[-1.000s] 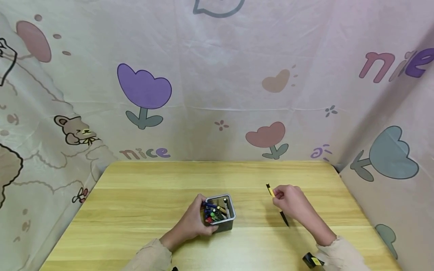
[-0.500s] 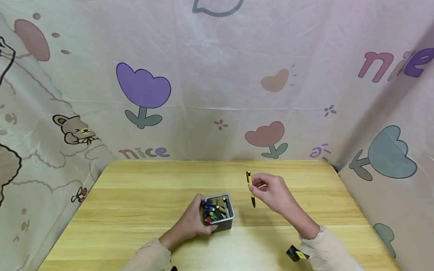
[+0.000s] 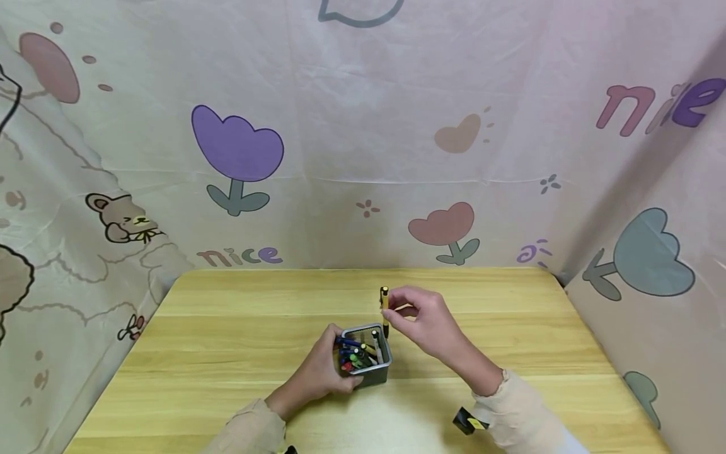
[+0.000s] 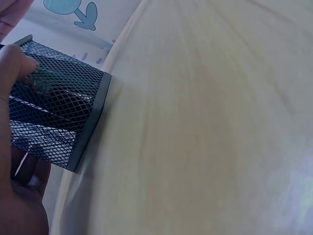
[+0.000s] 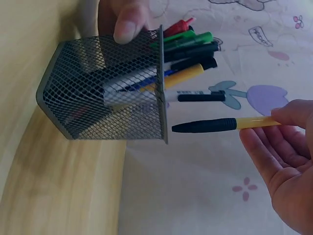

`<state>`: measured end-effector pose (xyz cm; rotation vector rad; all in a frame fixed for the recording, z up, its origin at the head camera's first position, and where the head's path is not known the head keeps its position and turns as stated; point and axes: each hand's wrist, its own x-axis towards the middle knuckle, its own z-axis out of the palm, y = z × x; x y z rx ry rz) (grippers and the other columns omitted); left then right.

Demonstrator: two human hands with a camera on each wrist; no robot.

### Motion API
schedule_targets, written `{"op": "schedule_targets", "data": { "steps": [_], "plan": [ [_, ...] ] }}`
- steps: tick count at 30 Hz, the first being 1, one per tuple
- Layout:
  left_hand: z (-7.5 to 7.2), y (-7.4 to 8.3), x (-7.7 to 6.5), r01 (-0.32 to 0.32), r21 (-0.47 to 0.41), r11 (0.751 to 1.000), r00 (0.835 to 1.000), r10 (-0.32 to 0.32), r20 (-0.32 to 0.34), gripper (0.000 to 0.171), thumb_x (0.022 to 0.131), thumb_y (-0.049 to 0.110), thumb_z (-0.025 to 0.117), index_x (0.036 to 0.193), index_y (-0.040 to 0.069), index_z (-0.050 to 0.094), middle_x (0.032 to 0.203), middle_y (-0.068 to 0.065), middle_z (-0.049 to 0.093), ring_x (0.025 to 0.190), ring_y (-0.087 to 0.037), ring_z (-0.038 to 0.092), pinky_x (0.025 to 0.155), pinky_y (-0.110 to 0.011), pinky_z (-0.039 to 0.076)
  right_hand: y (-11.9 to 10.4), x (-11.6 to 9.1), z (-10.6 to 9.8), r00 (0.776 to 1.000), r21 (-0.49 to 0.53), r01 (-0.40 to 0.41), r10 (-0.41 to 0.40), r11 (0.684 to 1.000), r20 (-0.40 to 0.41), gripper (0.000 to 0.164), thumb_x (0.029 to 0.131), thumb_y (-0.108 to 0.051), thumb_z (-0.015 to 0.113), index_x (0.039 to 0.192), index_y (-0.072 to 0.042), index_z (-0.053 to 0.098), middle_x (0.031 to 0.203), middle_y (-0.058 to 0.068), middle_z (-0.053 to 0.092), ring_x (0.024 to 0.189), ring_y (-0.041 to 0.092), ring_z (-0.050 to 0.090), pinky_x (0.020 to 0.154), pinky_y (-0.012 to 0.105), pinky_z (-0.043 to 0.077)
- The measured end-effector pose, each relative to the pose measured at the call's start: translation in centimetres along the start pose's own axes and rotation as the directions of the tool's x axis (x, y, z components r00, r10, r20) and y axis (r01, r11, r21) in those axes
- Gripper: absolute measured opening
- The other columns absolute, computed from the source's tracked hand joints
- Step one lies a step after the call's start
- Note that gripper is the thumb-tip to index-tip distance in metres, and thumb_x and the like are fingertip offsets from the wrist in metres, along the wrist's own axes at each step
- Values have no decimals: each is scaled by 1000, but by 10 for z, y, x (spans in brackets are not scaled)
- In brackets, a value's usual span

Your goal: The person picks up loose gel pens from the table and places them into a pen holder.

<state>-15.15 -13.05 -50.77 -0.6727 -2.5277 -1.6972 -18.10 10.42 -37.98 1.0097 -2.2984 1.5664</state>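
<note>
A square mesh pen holder (image 3: 373, 378) stands on the table, packed with several pens in blue, green, red, white and yellow. My left hand (image 3: 326, 369) grips it from the left, thumb on the near side and fingers round the far side. Between thumb and fingertips my right hand (image 3: 422, 318) pinches a yellow and black pen (image 3: 385, 306), held upright with its clip end up. In the right wrist view the black tip of the pen (image 5: 205, 126) is just above the rim, beside a white pen (image 5: 195, 96) in the holder.
The wood-grain table (image 3: 255, 328) runs back to a patterned cloth (image 3: 351, 126) that hangs behind and along both sides. A small black and yellow device (image 3: 469, 421) sits at the right sleeve (image 3: 522, 410).
My right hand has carried the yellow and black pen leftward from the right side of the table to the pen holder, turning it from slanted to upright. The left hand stays on the holder.
</note>
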Motion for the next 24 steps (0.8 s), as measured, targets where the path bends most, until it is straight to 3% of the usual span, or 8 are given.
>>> {"op": "schedule_targets", "data": {
  "steps": [6, 18, 24],
  "plan": [
    [1, -2, 0, -15, 3, 1000, 1000, 15, -5, 76, 55, 22, 89, 112, 16, 39, 110, 2, 56, 100, -14, 56, 89, -37, 50, 2, 0, 10, 1000, 10, 9, -10, 1000, 29, 15, 81, 4, 68, 95, -2, 64, 90, 12, 66, 80, 20, 65, 71, 30, 57],
    [2, -6, 0, -70, 52, 996, 997, 71, -26, 76, 54, 25, 89, 110, 18, 39, 109, 3, 57, 100, -15, 56, 89, -40, 50, 6, -5, 10, 996, 34, 10, -13, 999, 89, 17, 85, -6, 68, 102, -5, 65, 100, 10, 67, 88, 12, 65, 76, 29, 56],
    [2, -4, 0, -50, 44, 998, 999, 51, -14, 76, 55, 26, 89, 111, 16, 38, 111, 3, 56, 101, -15, 55, 91, -40, 49, 10, -11, 8, 996, 25, -5, 3, 1000, 94, 15, 86, -6, 67, 101, -7, 65, 99, 10, 67, 88, 14, 65, 76, 29, 56]
  ]
}}
